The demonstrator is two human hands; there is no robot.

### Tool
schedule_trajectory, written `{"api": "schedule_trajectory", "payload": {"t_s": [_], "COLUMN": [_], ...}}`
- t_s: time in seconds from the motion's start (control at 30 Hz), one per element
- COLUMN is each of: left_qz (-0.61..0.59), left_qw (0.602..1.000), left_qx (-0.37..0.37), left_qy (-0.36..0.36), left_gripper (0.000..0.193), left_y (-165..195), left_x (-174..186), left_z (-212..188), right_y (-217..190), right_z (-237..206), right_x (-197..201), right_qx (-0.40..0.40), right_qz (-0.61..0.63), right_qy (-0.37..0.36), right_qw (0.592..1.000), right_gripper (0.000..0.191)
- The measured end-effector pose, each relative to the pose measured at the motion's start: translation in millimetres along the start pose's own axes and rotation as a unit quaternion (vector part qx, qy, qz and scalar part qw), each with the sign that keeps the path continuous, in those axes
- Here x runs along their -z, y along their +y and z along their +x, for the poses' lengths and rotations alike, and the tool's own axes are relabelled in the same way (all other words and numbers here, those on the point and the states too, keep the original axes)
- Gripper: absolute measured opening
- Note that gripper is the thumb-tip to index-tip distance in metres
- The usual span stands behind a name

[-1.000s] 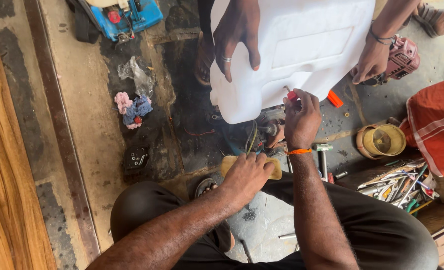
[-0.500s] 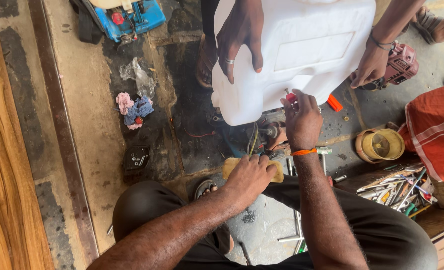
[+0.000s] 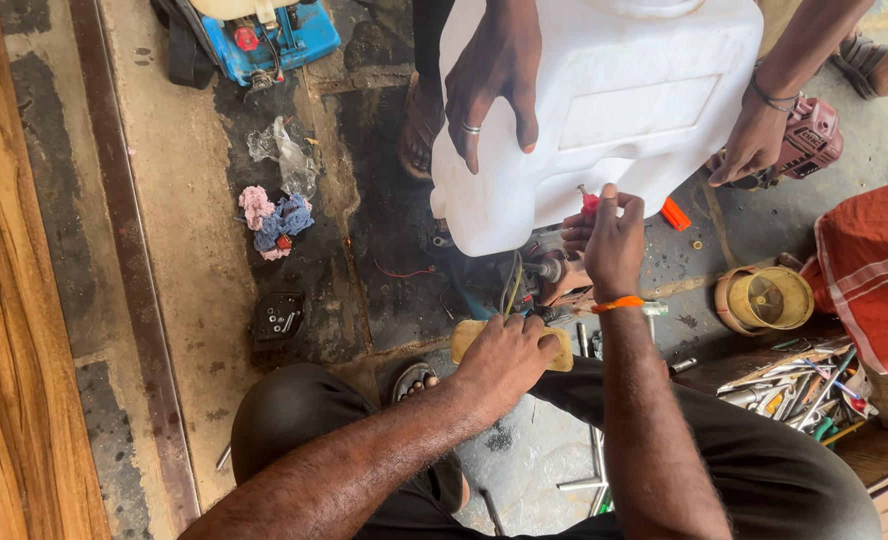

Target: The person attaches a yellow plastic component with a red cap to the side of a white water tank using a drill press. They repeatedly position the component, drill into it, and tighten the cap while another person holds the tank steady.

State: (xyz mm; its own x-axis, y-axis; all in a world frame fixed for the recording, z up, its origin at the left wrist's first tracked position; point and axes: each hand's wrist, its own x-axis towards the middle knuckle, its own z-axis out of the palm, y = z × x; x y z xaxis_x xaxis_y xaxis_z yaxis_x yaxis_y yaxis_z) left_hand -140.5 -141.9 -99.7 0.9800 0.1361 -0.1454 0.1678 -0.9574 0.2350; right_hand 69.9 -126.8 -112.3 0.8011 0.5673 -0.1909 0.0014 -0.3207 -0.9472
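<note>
- Up at the white plastic tank (image 3: 604,110), the right hand (image 3: 609,235) is pinched together on a small red fitting (image 3: 590,205).
- Lower down, the left hand (image 3: 504,355) clamps a yellowish block (image 3: 559,360) near the floor.
- Risk: another person's hands steady the tank; if they shift, the fitting could slip.

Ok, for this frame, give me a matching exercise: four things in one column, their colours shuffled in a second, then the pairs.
Things:
1. tank
2. wristband
3. machine
4. cloth

Colours:
A. blue
B. red with pale stripes
C. white
D. orange

Pairs: 1-C, 2-D, 3-A, 4-B
</note>
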Motion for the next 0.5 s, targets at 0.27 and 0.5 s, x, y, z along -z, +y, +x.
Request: {"api": "schedule_trajectory", "payload": {"t_s": [0.27, 0.5], "left_qz": [-0.012, 0.006], "left_qw": [1.0, 1.0], "left_qx": [-0.001, -0.002], "left_qy": [0.006, 0.006], "left_gripper": [0.05, 0.047], "left_y": [0.5, 0.9], "left_x": [3.4, -1.1], "left_z": [-1.2, 0.9], "right_y": [5.9, 3.0], "right_z": [4.7, 0.6], "right_x": [6.0, 10.5], "right_qx": [-0.027, 0.386], "right_qz": [-0.178, -0.36], "right_qy": [-0.018, 0.04], "right_qw": [0.983, 0.848], "right_gripper": [0.047, 0.074]}}
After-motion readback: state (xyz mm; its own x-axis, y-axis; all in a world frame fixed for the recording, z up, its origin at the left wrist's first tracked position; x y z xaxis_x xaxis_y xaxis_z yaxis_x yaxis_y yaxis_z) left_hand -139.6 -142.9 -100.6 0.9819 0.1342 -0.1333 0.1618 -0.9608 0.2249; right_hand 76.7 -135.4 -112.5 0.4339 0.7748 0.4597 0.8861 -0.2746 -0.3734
